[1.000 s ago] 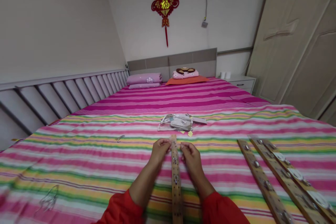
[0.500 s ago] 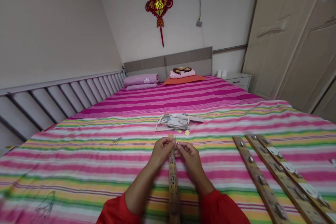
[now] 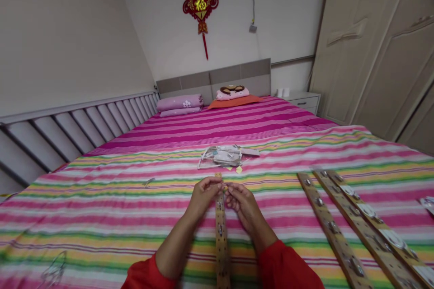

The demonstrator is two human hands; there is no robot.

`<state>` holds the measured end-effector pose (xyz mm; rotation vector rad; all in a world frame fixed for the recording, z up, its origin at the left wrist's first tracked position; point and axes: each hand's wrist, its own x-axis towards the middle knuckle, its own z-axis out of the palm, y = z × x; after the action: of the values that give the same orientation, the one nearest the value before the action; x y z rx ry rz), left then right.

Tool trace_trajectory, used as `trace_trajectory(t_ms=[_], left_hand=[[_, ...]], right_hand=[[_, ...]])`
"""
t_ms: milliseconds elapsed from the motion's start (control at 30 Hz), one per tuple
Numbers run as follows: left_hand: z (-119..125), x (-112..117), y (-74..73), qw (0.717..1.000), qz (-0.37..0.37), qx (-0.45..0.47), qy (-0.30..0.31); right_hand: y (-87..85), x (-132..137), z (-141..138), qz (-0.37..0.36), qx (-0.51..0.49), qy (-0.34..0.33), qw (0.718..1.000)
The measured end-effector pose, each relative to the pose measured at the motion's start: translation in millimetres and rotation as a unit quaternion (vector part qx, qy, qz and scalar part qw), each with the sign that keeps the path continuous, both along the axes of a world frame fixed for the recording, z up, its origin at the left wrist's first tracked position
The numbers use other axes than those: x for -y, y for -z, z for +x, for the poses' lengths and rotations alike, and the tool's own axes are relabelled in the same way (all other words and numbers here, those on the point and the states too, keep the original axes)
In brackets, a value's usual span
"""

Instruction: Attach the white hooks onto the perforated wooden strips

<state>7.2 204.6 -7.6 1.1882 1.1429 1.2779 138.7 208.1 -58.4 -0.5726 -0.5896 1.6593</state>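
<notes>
A narrow wooden strip (image 3: 221, 248) with rows of holes and small metal pieces lies lengthwise on the bed before me. Over its far end, my left hand (image 3: 204, 195) pinches with thumb and index finger. Facing it, my right hand (image 3: 241, 201) is closed in a pinch too, its fingertips almost meeting the left ones. A thin, shiny bit shows between the fingertips, too small to name. Nearer to me on the strip sit metal pieces (image 3: 220, 229), which neither hand touches.
Several similar wooden strips (image 3: 334, 230) with metal fittings lie at the right. Beyond my hands are clear plastic packets (image 3: 225, 157) and yellow paper bits (image 3: 239, 170). A tangle of thin wire (image 3: 54, 271) rests at the lower left. Bed railings (image 3: 77, 128) run along the left.
The whole view has shifted slightly. The curved shiny bit seen by my right fingertips earlier is now mostly hidden, and both hands stay pinched over the strip's far end.
</notes>
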Motion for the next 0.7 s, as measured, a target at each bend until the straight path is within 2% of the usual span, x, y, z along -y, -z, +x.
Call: trace_trajectory(t_ms=[200, 333, 433, 700], left_hand=[[0.3, -1.1, -3.5, 1.0, 0.012, -0.022, -0.014], [-1.1, -1.2, 3.4, 1.0, 0.017, 0.005, 0.024], [-0.6, -0.5, 5.7, 0.999, 0.024, -0.017, 0.042], [-1.7, -5.6, 0.2, 0.998, 0.046, -0.038, -0.014]], right_hand=[[-0.1, 0.6, 0.4, 0.004, 0.012, -0.006, 1.0], [1.8, 0.3, 0.5, 0.007, 0.005, -0.024, 1.0], [2.9, 0.5, 0.5, 0.014, 0.001, -0.038, 0.999], [-1.8, 0.1, 3.3, 0.013, -0.009, -0.042, 0.999]])
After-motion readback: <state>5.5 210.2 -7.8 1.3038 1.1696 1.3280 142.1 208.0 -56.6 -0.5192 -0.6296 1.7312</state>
